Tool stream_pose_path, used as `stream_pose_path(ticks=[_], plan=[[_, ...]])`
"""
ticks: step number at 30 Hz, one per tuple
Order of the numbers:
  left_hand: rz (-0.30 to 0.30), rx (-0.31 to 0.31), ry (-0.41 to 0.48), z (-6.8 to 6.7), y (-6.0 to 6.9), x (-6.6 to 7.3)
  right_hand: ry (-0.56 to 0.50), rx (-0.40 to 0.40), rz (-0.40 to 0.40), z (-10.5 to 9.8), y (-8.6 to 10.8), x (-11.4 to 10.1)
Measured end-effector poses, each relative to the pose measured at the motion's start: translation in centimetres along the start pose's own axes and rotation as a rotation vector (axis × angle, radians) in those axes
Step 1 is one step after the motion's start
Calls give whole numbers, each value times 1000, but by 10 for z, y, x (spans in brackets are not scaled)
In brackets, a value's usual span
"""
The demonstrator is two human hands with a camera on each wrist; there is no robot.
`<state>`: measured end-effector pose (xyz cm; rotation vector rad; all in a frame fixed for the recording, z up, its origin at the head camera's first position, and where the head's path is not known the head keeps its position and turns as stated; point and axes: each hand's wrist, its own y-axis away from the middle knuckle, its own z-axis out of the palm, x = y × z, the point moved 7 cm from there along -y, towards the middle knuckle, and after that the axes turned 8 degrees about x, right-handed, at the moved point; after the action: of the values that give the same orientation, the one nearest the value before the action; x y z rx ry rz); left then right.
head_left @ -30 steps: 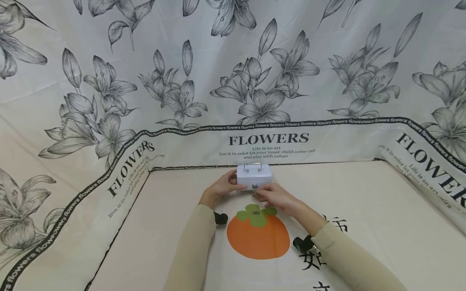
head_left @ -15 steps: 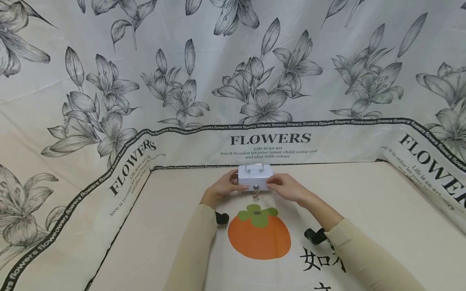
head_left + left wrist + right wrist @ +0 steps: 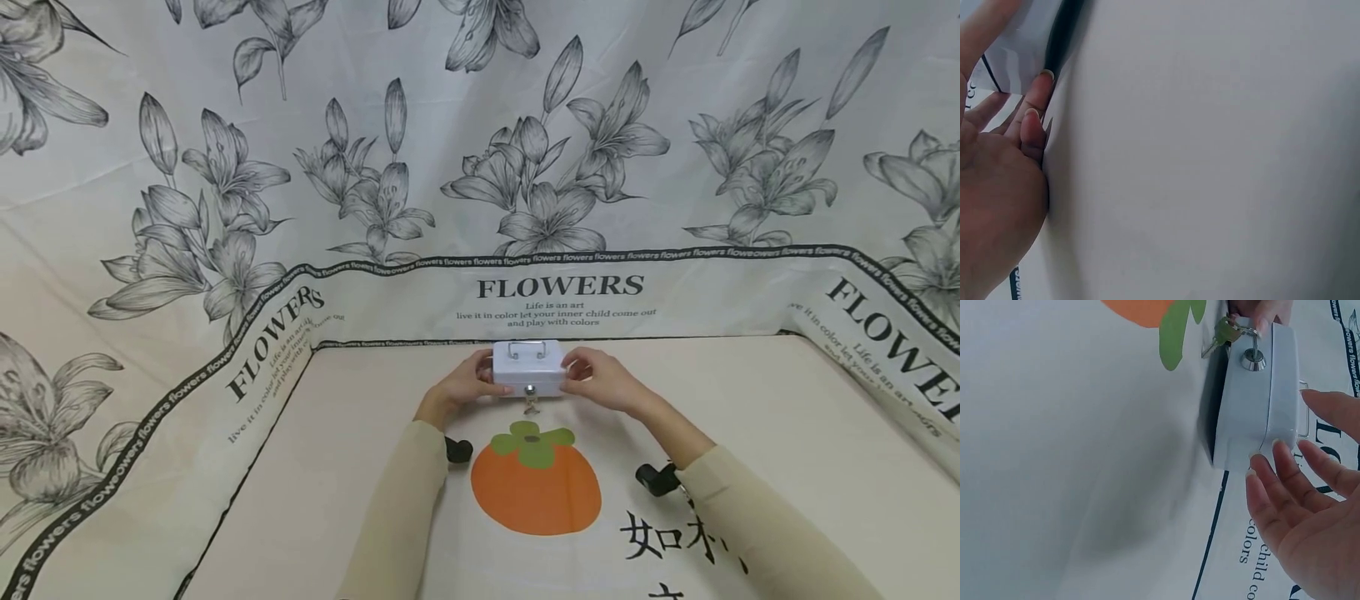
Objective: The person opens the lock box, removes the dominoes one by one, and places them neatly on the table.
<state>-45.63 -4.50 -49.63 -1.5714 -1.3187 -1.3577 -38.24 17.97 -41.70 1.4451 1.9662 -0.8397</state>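
A small white cash box (image 3: 527, 367) with a wire handle (image 3: 1305, 409) on its lid stands at the back of the table. Its lid is down. In the front lock (image 3: 1253, 360) sits a key, and a ring with another key (image 3: 1225, 331) hangs from it. My left hand (image 3: 460, 383) grips the box's left end, thumb at the front, other fingers mostly hidden behind; the left wrist view catches the palm (image 3: 997, 200) beside it. At the right end is my right hand (image 3: 607, 383); in the right wrist view its fingers are spread and loosely bent, fingertips at the lid edge.
The pale table cloth (image 3: 360, 467) bears a printed orange persimmon (image 3: 536, 492) and black characters (image 3: 651, 533). Close behind the box rises a flower-printed fabric wall (image 3: 405, 304). Black wrist cameras (image 3: 657, 479) sit under the forearms.
My right hand has let go of the key at the lock and moved to the box's right end. The keys now hang freely. My left hand stays in place.
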Motion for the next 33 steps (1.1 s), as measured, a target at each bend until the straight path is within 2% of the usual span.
stream_pose_path(ticks=[12, 19, 26, 33], plan=[[32, 0, -64, 2, 3, 4, -36, 4, 57, 3, -14, 21], [51, 3, -89, 2, 1, 4, -114, -14, 83, 8, -22, 30], [48, -12, -48, 2, 0, 1, -199, -69, 98, 16, -27, 34], [48, -19, -41, 2, 2, 3, -235, -115, 88, 21, -31, 37]])
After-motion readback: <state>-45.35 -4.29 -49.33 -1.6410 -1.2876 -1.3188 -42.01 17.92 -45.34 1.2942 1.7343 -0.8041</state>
